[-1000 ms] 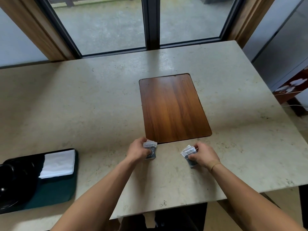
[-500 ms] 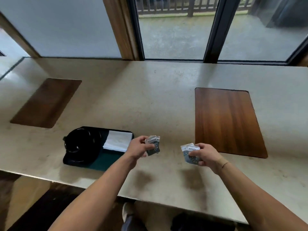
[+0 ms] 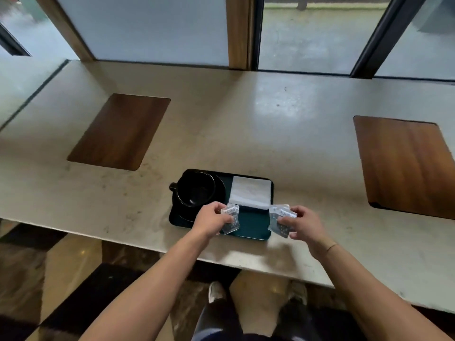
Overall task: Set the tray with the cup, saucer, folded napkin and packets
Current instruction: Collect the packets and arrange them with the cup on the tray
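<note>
A dark tray (image 3: 251,230) lies near the counter's front edge. On its left half a black cup (image 3: 195,190) stands on a black saucer (image 3: 181,215). A folded white napkin (image 3: 251,191) lies on the tray's far right part. My left hand (image 3: 211,219) holds a small stack of packets (image 3: 231,217) just above the tray's front middle. My right hand (image 3: 304,223) grips another stack of packets (image 3: 279,221) over the tray's right edge.
The stone counter (image 3: 246,134) has two inset wooden panels, one at the far left (image 3: 120,131) and one at the right (image 3: 406,166). Windows and wooden posts stand behind it. My legs and shoes show below the counter's front edge.
My view and both hands have shifted left from the right wooden panel to the tray. Each hand has kept its packets and now hovers over the tray's front part.
</note>
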The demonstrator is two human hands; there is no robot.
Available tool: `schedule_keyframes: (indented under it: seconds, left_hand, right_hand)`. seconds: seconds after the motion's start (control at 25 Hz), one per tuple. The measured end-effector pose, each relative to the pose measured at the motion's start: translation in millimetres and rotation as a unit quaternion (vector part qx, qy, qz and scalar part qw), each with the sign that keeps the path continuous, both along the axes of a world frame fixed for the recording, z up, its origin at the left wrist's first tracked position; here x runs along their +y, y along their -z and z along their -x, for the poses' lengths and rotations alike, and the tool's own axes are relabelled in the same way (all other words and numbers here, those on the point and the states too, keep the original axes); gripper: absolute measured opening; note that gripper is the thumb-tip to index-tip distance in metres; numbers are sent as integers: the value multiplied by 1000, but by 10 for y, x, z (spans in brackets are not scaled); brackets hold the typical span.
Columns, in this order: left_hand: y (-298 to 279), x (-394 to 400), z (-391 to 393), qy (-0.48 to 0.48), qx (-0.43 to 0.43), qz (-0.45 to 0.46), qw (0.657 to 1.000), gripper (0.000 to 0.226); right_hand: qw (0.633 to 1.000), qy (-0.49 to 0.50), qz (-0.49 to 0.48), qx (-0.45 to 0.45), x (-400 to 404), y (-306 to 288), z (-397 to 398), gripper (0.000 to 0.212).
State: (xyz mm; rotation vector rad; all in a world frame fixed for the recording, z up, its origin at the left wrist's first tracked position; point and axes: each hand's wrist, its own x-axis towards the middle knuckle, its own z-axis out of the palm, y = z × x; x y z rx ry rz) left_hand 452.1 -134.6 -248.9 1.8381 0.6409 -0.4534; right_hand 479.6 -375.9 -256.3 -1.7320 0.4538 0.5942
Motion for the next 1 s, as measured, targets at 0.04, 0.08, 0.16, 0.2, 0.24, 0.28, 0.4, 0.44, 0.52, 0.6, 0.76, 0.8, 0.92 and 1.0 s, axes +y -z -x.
schedule_keyframes:
  seconds: [0.04, 0.08, 0.16, 0.2, 0.24, 0.28, 0.4, 0.44, 0.52, 0.6, 0.76, 0.8, 0.92, 1.0]
  left_hand:
    - [14, 29, -20, 22, -3, -14, 1000, 20]
    - [39, 59, -51, 48, -9, -32, 998, 19]
    - [79, 51, -105, 92, -23, -80, 992, 18]
    - [87, 27, -120, 115, -27, -103, 988, 18]
    - [90, 1, -138, 136, -28, -125, 982, 18]
    - [98, -19, -155, 151, -23, -144, 978, 18]
    - [136, -52, -170, 183, -15, -201, 962, 19]
    - [139, -69, -172, 197, -18, -225, 954, 23]
    - [146, -107, -185, 206, -33, -267, 941, 30]
    - [158, -134, -190, 210, -47, -295, 931, 31]
    - [191, -175, -177, 245, -51, -344, 905, 32]
    - [190, -179, -181, 255, -54, -363, 895, 29]
    - [178, -189, -189, 290, -67, -422, 856, 21]
    - [160, -192, -180, 313, -76, -452, 832, 24]
  right_hand:
    - [1000, 15, 3, -2, 49, -6, 62, 19]
    - [999, 36, 6, -5, 97, -4, 124, 19]
    - [998, 68, 6, -8, 130, -15, 206, 21]
    - [997, 75, 7, -10, 125, -23, 225, 21]
    - [997, 78, 6, -10, 115, -23, 225, 21]
    - [997, 77, 8, -7, 108, -18, 227, 21]
    - [998, 68, 10, -2, 102, 18, 259, 21]
    - [998, 64, 9, -1, 103, 27, 257, 22]
    - [999, 52, 8, 0, 95, 43, 234, 22]
    - [999, 44, 7, -1, 90, 69, 204, 22]
    - [999, 38, -11, 3, 92, 97, 159, 24]
    - [999, 35, -15, 6, 103, 103, 148, 24]
    - [1000, 23, -10, 8, 146, 106, 127, 22]
    - [1000, 17, 1, 5, 177, 123, 117, 21]
